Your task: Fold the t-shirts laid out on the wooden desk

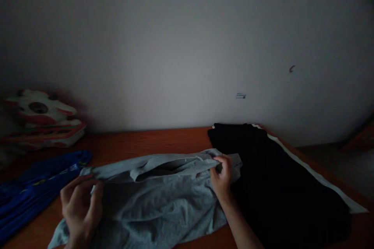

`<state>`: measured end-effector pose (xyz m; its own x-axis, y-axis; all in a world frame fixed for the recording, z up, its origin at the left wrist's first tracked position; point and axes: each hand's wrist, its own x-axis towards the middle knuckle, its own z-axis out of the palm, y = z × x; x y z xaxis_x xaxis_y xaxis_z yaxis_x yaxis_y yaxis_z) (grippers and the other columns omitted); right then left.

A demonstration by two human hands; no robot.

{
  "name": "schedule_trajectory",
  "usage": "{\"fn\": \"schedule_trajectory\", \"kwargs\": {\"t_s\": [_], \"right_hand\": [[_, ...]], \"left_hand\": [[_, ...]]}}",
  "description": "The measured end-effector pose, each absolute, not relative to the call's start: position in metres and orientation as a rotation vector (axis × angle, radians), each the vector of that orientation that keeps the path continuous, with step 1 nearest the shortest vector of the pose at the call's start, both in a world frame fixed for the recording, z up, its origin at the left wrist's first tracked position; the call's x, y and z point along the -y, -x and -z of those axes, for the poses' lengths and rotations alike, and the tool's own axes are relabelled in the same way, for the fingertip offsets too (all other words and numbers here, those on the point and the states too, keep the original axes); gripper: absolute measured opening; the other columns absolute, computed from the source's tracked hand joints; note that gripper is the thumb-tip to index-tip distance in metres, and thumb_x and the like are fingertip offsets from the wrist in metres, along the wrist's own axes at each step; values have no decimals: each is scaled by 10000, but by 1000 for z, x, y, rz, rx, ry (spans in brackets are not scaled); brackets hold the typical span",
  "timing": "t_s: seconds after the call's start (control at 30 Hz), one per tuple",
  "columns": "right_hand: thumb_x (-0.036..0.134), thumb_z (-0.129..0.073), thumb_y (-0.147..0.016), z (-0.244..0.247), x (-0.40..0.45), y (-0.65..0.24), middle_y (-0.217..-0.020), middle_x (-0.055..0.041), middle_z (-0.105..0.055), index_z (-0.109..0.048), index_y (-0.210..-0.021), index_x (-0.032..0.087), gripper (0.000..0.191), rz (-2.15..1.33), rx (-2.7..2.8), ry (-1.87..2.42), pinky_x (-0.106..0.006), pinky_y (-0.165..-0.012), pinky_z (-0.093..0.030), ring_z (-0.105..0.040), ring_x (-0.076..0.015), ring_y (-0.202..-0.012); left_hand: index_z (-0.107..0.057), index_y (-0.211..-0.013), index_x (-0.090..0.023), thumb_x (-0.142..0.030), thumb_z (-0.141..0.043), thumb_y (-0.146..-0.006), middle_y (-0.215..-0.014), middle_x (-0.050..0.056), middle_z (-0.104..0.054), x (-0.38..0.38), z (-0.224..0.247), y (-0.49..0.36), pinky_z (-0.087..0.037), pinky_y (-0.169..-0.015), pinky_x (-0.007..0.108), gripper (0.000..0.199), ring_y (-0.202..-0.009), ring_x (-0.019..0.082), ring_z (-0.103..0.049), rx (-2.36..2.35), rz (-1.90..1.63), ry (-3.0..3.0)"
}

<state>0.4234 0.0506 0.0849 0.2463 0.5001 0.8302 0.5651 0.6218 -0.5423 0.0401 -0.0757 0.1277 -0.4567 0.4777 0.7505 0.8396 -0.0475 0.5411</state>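
A grey garment [163, 206] lies across the middle of the wooden table, its open edge gaping toward the wall. At its left end my left hand [82, 204] has its fingers curled around the cloth, with a small white bit showing beside the thumb. My right hand [222, 175] pinches the garment's edge near its right end, beside some small print. Right of it, a black garment [277, 186] with a white strip along its side is laid flat, partly under the grey cloth's corner.
Blue clothing [43, 186] lies at the left. Behind it sits a white and red cow-shaped toy [46, 118] with a keyboard. The wooden table [140, 142] meets a grey wall [181, 46], which bears a small label [241, 95] and a hook [292, 69].
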Motion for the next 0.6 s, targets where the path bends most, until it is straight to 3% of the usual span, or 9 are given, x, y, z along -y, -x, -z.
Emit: {"fn": "schedule_trajectory", "kwargs": {"t_s": [0.1,0.17,0.27,0.33,0.4,0.47,0.6], "right_hand": [[302,-603,-800,-96,-44,-433,-1199,-111,-550,-626,-861,227,99,115,1537,951,-480,-925,-467,-557,-298,-1106],[351,-557,-829,-100,-41,-437,-1204,-106,-588,-611,-805,224,140,5,1741,867,-486,-947,-441,-575,-304,-1112],[355,-476,-905,-100,-40,-437,-860,-41,-664,-542,-704,230,246,-239,1981,762,-394,-832,-461,-637,-217,-845],[363,-499,-921,-98,-40,-434,-732,-7,-624,-544,-731,232,235,-389,2027,835,-338,-744,-463,-610,-179,-720],[379,-572,-895,-97,-39,-431,-776,-7,-629,-603,-902,223,159,-507,2049,938,-314,-718,-475,-610,-179,-731],[375,-641,-848,-98,-38,-430,-892,-32,-650,-620,-1076,212,281,-562,2105,977,-326,-757,-495,-627,-201,-821],[248,-665,-797,-99,-38,-429,-1013,-60,-653,-673,-1109,222,313,-525,2216,995,-364,-856,-496,-627,-232,-948]], "left_hand": [[-639,-781,-231,-441,-468,-934,-809,41,-631,74,-123,-33,-479,-774,398,311,-796,233,-615,2087,1364,1463],[-655,-757,-228,-450,-480,-938,-702,25,-624,73,-122,-34,-444,-714,382,336,-689,211,-584,2097,1131,1595],[-697,-796,-230,-471,-577,-889,-775,44,-692,70,-121,-42,-479,-775,373,285,-780,223,-628,1833,978,1947],[-727,-983,-250,-489,-642,-848,-962,54,-738,67,-120,-48,-521,-860,361,287,-927,239,-661,1706,903,2213],[-669,-1219,-274,-507,-688,-817,-1131,58,-727,64,-119,-55,-538,-923,360,465,-1038,251,-666,1702,808,2378],[-624,-1296,-279,-500,-676,-837,-1149,57,-719,63,-118,-60,-549,-925,346,512,-1043,243,-676,1764,759,2476],[-722,-1004,-263,-477,-594,-911,-948,33,-709,63,-121,-69,-564,-811,274,266,-887,198,-695,1935,824,2562]]}}
